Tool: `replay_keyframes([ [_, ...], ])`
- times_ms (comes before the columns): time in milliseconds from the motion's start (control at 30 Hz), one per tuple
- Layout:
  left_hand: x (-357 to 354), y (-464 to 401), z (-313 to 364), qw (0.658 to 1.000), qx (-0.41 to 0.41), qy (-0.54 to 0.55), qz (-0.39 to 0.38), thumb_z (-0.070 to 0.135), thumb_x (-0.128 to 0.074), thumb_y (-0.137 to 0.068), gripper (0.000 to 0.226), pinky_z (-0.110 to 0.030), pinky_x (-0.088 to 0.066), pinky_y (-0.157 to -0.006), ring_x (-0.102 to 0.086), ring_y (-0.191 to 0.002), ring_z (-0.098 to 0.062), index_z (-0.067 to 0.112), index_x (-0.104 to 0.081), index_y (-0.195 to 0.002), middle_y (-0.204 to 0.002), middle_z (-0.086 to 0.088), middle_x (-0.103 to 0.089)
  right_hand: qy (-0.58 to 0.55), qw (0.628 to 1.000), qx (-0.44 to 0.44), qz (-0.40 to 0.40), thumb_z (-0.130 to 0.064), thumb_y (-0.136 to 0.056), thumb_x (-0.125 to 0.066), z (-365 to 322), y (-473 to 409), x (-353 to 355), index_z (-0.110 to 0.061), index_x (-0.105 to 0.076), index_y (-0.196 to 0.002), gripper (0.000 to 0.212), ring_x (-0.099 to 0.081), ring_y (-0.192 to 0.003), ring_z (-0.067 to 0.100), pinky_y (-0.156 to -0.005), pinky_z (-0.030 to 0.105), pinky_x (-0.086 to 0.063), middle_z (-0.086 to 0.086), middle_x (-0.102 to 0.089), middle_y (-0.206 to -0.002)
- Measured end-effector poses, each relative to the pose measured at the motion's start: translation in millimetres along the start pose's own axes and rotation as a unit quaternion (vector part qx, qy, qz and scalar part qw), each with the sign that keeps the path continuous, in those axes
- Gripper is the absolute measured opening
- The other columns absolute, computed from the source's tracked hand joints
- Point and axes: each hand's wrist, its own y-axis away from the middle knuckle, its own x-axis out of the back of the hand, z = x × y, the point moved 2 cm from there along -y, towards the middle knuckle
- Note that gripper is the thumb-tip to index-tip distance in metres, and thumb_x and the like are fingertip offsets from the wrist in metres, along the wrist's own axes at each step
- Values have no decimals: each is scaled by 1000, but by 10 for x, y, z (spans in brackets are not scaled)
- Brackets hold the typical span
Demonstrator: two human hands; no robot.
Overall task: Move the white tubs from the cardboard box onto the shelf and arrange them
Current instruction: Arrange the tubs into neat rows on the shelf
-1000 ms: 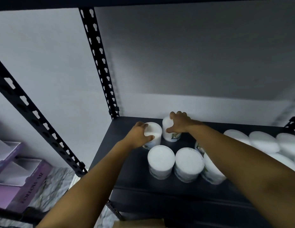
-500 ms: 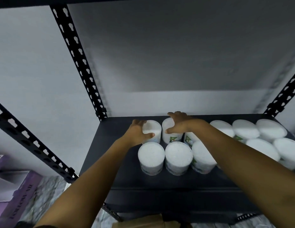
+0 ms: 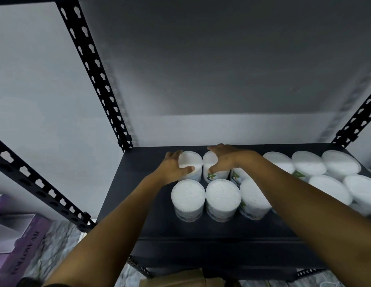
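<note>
Your left hand (image 3: 174,168) wraps the side of a round white plastic tub with a flat white lid (image 3: 190,165) at the back-left of the black metal shelf (image 3: 126,191). Your right hand (image 3: 226,160) lies curled over its neighbouring back-row tub (image 3: 211,168), thumb at the tub's front and fingers over the lid's far edge. Both grips are closed on the tubs, which stand upright and just beside each other.

In front of them a second row of white tubs (image 3: 205,199) sits packed side by side, and more lidded tubs (image 3: 308,166) fill the right of the shelf. A corner of the brown cardboard box (image 3: 176,279) shows below the shelf edge.

The tubs look rigid and smooth-walled, probably light enough for one hand each. The lids may be slippery and could pop, so grip the walls low rather than the rims. They should slide easily on the painted shelf.

Compared with a second ago, your hands stay on the same two tubs, now drawn closer together, and more of the right-hand tubs have come into view.
</note>
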Motion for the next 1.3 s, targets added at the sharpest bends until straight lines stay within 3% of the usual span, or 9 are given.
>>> replay_keyframes([
  [100, 16, -13, -15, 1000, 4, -2, -2, 35, -61, -89, 75, -22, -35, -90, -36, -133, -27, 15, -21, -149, -146, -12, -26, -9, 1000, -1, 0, -51, -75, -69, -19, 0, -22, -28, -12, -151, 97, -32, -137, 26, -105, 37, -38, 4, -28, -151],
  [300, -10, -27, -89, 997, 13, -54, 50, 50, -66, -80, 71, -27, -39, -88, -43, -119, -23, 7, -42, -130, -129, -10, -47, 32, 998, -8, 50, -66, -75, -60, -36, 25, -33, -25, -19, -149, 95, -36, -133, 29, -103, 41, -38, 8, -35, -147],
  [400, -14, -27, -77, 996, 12, -58, 67, 51, -67, -79, 71, -32, -42, -92, -46, -118, -25, 5, -42, -128, -127, -11, -47, 38, 998, 4, 55, -62, -76, -62, -62, 36, -32, -26, -16, -150, 94, -36, -133, 29, -104, 42, -36, 6, -35, -148],
  [600, -39, -18, -36, 999, 16, -24, 24, 44, -62, -86, 74, -33, -39, -95, -47, -124, -30, 9, -30, -142, -138, -13, -43, 20, 999, 3, 42, -60, -75, -64, -52, 58, -44, -25, -16, -150, 96, -34, -135, 29, -104, 40, -37, 7, -33, -149],
  [933, -65, 11, -53, 999, 20, -28, 29, 48, -64, -84, 72, -31, -40, -87, -51, -117, -29, 8, -35, -137, -133, -13, -47, 24, 998, -2, 55, -64, -72, -64, -52, 98, -110, -26, -17, -149, 98, -29, -138, 29, -108, 42, -33, 6, -29, -152],
  [1100, -59, 90, -22, 999, 27, -12, 31, 49, -61, -85, 81, -37, -38, -102, -42, -130, -30, 9, -26, -145, -145, -13, -39, 1, 998, 1, 67, -63, -76, -61, -35, 157, -140, -27, -11, -151, 97, -21, -142, 29, -111, 46, -28, 6, -22, -156],
  [1300, -173, 593, 72, 996, -1, 36, 82, 48, -60, -86, 78, -43, -30, -113, -26, -139, -27, 13, -25, -147, -153, -8, -25, -120, 980, 16, 156, -55, -84, -58, -43, 527, -368, -17, -19, -150, 86, -22, -143, 27, -114, 43, -26, 7, -22, -156],
])
